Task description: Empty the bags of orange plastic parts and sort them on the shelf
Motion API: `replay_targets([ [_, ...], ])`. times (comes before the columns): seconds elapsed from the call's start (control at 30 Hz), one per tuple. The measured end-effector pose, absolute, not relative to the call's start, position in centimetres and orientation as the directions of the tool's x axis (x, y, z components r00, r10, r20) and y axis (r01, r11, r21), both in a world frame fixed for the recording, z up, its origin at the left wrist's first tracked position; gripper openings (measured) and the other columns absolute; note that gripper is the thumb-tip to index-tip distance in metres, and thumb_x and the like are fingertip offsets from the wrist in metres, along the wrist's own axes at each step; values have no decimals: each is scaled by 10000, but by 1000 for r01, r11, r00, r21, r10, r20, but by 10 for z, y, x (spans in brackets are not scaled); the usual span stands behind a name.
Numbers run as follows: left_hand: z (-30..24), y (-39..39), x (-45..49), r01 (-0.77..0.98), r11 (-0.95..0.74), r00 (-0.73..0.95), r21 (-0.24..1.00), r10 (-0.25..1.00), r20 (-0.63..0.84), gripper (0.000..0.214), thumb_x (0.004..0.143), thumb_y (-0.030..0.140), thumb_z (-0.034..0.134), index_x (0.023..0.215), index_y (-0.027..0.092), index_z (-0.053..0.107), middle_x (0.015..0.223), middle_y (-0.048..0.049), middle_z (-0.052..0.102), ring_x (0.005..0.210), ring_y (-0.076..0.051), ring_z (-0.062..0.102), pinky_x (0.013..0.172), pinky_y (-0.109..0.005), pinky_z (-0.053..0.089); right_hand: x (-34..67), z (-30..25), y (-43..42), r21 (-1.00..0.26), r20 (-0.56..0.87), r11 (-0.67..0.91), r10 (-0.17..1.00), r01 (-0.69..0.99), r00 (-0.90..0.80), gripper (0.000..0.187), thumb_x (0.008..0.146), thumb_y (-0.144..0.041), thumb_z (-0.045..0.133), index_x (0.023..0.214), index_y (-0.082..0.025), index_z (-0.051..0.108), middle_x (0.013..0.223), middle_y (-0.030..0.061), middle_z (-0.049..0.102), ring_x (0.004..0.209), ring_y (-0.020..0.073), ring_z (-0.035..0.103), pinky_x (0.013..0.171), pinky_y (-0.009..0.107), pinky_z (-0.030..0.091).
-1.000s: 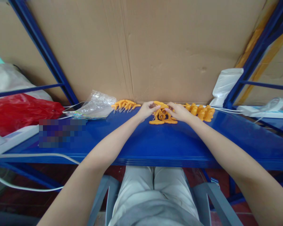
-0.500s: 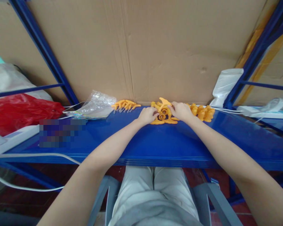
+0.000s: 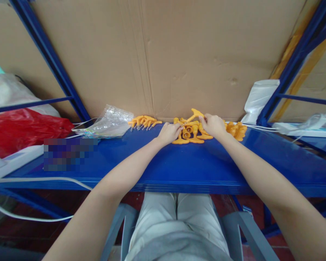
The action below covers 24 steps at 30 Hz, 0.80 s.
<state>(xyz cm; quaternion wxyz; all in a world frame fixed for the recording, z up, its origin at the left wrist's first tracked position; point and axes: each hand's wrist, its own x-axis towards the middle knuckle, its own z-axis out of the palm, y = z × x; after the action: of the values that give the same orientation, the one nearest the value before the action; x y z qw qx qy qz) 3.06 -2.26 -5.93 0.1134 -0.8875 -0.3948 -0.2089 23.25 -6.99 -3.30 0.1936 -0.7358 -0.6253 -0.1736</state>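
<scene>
Orange piece [image 3: 195,114] in right hand [image 3: 213,125], left hand [image 3: 168,133] on pile [image 3: 191,135], cardboard [image 3: 179,54] behind

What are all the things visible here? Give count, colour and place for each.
orange piece: one, orange, held up in the right hand
middle pile: several pieces, orange, on the shelf between the hands
right pile: several pieces, orange, just right of the right hand
left group: several pieces, orange, left of the hands
clear bag: one, transparent, left of the left group
red bag: one, red, far left
white pouch: one, white, by the right post
shelf: one, blue, across the view
cardboard: one, brown, behind the shelf
left hand: one, at the middle pile
right hand: one, holding the orange piece
</scene>
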Motion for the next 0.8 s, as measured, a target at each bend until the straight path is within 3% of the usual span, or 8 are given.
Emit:
replay_targets([
  [0.23, -51, -24, 26, 820, -562, 539, -108, 695, 476, 364, 1041, 244, 368, 1099, 104, 700, 1022, -174, 769, 979, -272, 731, 963, -395, 446, 234, -37, -68, -80, 513, -56, 854, 995, 90, 432, 1026, -413, 363, 1141, -171, 702, 1037, 144, 776, 983, 292, 721, 735, 315, 461],
  [0.53, -47, 7, -18, 978, -202, 156, 52, 873, 463, 459, 1043, 310, 296, 1170, 109, 689, 1143, -194, 738, 1104, -307, 696, 930, -375, 495, 235, -40, -66, -50, 435, -15, 900, 999, 36, 373, 988, -313, 418, 1187, -209, 716, 1077, 100, 783, 1019, 261, 723, 796, 317, 506],
  [0.8, -59, 24, -37, 987, -111, 66, 120, 942, 329, 453, 1011, 302, 353, 1178, 106, 725, 1233, -184, 721, 1158, -316, 673, 969, -377, 526, 232, -41, -67, -19, 386, -16, 922, 1000, 22, 380, 991, -305, 411, 1183, -202, 723, 1121, 110, 775, 1048, 270, 718, 828, 329, 511],
])
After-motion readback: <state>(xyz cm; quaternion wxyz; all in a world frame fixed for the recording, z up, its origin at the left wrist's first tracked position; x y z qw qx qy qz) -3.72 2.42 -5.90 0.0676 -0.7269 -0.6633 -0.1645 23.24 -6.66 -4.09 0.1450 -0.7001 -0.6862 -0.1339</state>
